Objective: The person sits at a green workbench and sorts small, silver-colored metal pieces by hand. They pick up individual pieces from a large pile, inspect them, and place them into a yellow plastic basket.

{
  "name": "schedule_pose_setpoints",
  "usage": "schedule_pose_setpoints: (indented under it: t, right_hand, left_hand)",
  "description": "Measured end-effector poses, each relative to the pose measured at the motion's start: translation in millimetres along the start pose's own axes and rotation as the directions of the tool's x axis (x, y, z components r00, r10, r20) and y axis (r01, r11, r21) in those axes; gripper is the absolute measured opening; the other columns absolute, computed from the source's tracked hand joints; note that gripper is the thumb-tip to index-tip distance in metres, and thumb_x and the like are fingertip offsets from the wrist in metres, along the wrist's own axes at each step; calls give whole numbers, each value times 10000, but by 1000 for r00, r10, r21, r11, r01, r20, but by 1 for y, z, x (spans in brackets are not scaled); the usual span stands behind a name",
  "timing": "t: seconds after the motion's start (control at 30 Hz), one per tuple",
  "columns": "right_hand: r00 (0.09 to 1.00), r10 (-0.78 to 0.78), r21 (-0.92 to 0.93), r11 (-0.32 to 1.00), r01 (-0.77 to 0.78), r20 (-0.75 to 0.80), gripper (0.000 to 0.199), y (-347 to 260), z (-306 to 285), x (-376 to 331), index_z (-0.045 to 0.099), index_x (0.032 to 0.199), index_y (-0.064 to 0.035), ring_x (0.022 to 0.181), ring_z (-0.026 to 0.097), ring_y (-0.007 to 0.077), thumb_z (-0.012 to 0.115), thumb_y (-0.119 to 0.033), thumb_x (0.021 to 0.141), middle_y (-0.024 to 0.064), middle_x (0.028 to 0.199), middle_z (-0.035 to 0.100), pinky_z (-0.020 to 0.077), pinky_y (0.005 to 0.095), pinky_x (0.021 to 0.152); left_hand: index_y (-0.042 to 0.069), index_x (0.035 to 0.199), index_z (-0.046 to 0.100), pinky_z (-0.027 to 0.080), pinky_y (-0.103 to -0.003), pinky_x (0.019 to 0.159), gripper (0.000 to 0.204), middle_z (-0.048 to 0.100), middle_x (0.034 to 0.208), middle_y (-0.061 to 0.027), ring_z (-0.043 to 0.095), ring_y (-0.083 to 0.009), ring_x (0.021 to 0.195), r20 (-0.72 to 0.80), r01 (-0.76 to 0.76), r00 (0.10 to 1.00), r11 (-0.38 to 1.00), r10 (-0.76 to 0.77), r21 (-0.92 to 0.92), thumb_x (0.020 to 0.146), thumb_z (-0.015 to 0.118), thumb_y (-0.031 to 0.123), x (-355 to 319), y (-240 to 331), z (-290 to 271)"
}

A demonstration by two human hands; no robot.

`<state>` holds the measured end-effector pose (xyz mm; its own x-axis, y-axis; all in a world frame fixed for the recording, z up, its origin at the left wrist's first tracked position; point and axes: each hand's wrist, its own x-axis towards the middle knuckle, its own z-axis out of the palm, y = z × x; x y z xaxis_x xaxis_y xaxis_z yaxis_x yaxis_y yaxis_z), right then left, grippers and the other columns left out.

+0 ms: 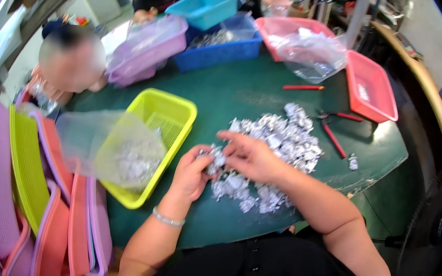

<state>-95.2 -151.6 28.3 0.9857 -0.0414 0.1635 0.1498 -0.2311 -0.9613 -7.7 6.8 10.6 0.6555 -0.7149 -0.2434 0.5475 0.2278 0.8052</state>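
A heap of small shiny silver pieces [278,139] lies on the green table [237,93] in front of me. My left hand [193,174] is curled around a few of those pieces at the heap's near left edge. My right hand [249,155] rests on the heap just beside it, fingers bent and touching the pieces. Left of my hands stands a yellow-green basket [172,111], and a clear plastic bag [109,149] with more silver pieces in it droops over the basket's near corner.
Red-handled pliers [333,130] and a red pen [303,87] lie beyond the heap. Pink [372,93], blue [220,52], teal [207,6] and purple [146,51] baskets ring the far side. Stacked baskets [22,180] lean at my left. Two other people sit at the far left.
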Motion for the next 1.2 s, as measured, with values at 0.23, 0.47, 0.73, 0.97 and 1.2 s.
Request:
schedule_pose_setpoints:
  t: [0.23,0.47,0.73,0.97,1.2]
  right_hand:
    - [982,-190,-240,952,188,15,466,-2,-3,3,424,1229,-53,756,634,212,551,-22,782,87,827,625,497,297,670]
    - [973,-229,-338,914,223,23,481,-4,-5,-1,422,1228,-50,727,630,234,545,-21,764,92,800,617,493,317,642]
    - [986,-168,-102,980,169,20,504,1,-4,2,396,1244,-16,635,548,121,531,0,759,54,725,561,452,260,599]
    - [984,-176,9,984,176,-21,506,8,-6,5,383,1255,-17,640,515,87,516,14,768,28,715,534,432,238,590]
    - [988,-155,-66,986,154,-11,488,4,-5,3,403,1243,-16,619,516,86,526,-6,771,25,704,538,437,239,583]
  left_hand:
    - [44,934,510,478,-250,485,108,592,793,-100,592,-192,623,-6,-6,1000,1000,6,-21,826,510,41,-1,3,-1]
    - [41,936,514,478,-255,450,101,598,782,-106,610,-211,622,27,25,999,999,-24,-24,835,505,43,2,2,-2]
    - [56,965,486,446,-240,479,153,569,814,-81,554,-172,573,63,-58,996,998,57,14,819,522,27,-5,2,2]
    - [40,1026,535,476,-258,621,223,587,884,-71,569,-169,712,39,-13,999,998,15,-55,804,544,15,-3,2,3]
    - [58,943,549,445,-244,579,126,580,821,-55,547,-150,674,73,-3,997,998,8,-67,819,549,38,-2,-1,-3]
